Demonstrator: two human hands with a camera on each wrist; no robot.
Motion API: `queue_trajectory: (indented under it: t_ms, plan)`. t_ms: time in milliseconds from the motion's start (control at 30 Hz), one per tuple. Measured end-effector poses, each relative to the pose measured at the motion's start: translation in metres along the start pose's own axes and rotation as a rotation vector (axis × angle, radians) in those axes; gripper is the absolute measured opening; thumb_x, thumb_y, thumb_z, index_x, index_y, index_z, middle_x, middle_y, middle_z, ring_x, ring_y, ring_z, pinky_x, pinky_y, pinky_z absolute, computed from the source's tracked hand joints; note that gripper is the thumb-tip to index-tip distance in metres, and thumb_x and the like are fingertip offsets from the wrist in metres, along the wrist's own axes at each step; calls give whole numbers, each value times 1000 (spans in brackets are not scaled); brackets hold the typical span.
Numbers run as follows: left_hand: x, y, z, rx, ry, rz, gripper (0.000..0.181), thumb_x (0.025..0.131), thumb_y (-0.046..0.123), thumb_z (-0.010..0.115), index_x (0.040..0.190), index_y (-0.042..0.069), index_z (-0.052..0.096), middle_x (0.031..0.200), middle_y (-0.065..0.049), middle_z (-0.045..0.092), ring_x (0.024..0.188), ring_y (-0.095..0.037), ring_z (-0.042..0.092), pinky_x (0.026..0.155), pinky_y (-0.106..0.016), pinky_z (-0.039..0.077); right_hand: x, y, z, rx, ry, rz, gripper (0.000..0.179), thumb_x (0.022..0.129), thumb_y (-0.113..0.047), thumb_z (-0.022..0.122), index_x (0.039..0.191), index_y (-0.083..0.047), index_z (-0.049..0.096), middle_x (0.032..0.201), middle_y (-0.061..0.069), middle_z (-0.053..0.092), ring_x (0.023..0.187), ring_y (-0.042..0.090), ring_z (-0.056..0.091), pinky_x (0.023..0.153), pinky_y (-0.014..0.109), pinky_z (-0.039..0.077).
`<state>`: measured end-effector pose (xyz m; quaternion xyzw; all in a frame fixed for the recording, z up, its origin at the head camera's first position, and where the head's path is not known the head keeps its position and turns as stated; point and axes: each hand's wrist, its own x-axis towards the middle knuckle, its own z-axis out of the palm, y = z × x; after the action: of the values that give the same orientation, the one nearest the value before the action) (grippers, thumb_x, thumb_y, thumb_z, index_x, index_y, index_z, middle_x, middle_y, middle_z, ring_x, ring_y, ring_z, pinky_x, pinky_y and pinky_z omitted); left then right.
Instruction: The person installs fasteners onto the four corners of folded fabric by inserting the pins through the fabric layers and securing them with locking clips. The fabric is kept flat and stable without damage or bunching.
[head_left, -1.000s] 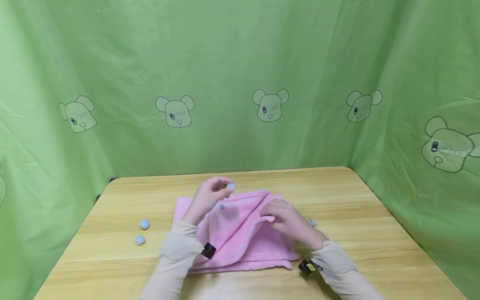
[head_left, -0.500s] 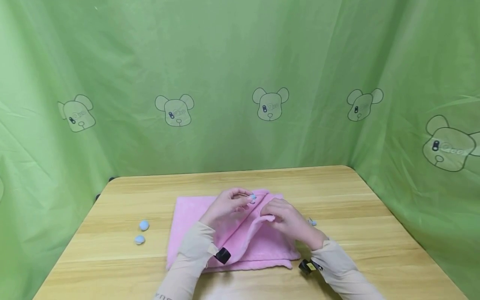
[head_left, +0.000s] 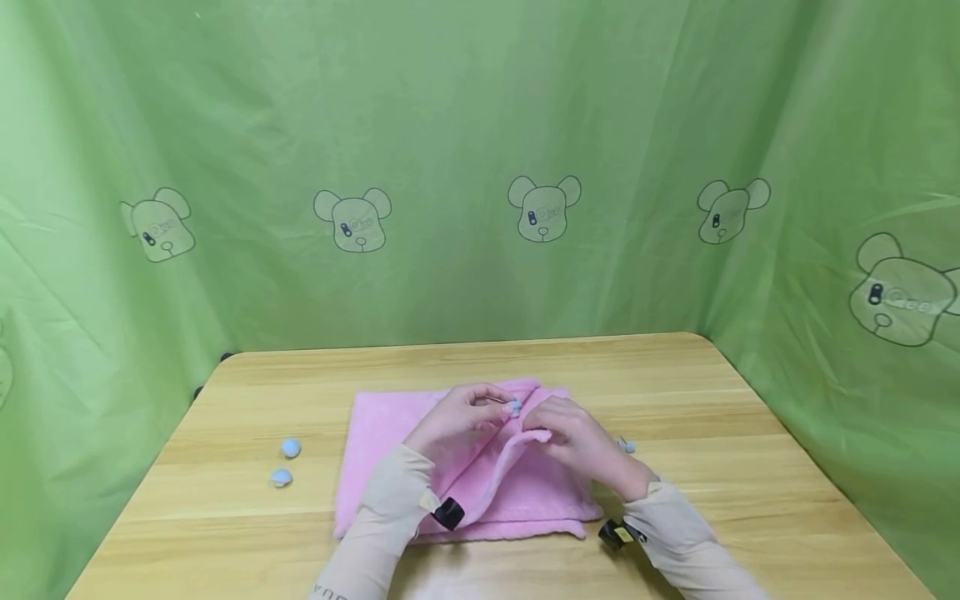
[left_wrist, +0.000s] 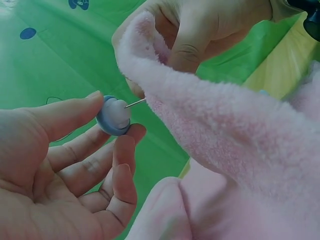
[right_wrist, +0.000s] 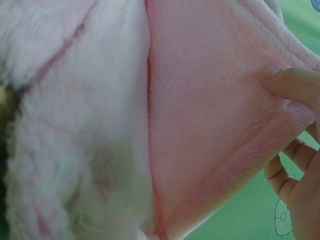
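A mushroom-shaped pin (left_wrist: pixel 114 117), with a blue rim, pale middle and thin metal needle, sits between the thumb and fingers of my left hand (head_left: pixel 459 417). Its needle reaches the edge of a pink fleece cloth (head_left: pixel 386 429); whether the tip has entered the fabric is hidden. My right hand (head_left: pixel 573 437) pinches that raised edge between thumb and fingers, just right of the pin. In the right wrist view, the thumb (right_wrist: pixel 292 84) presses on the cloth, and a bit of blue shows at its tip.
Two blue-topped pieces (head_left: pixel 290 447) lie on the wooden table (head_left: pixel 210 533) left of the cloth. Another small blue piece with a spike (head_left: pixel 627 447) lies beyond the right wrist. Green curtains (head_left: pixel 450 283) with printed bear heads surround the table.
My left hand has moved right and slightly down, bringing the pin to the lifted cloth edge. The right hand keeps its grip in nearly the same place.
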<state>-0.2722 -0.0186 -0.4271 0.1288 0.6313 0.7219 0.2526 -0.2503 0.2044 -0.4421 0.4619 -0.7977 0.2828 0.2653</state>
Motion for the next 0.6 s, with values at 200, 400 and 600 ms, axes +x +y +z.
queue_trajectory:
  t_ms: [200,400,600]
  plan:
    - [0,-2,-1,58,-5,36,26,85,16,72,110,8,67,100,-1,68,103,-24,59,98,-38,46,0,0,0,11,-3,5,31,69,3,78,92,-15,69,91,-4,70,87,13,63,82,30,53]
    - [0,-2,0,15,-43,23,28,85,13,72,112,6,65,99,0,67,101,-20,59,102,-39,44,0,0,0,19,-6,22,31,69,3,78,94,-14,69,92,-3,70,88,14,63,81,29,54]
    - [3,-1,-3,133,-54,62,26,87,9,69,112,3,65,92,1,69,87,-14,59,83,-25,48,0,0,2,18,-1,35,31,70,1,79,94,-15,68,92,-4,69,87,12,62,80,28,53]
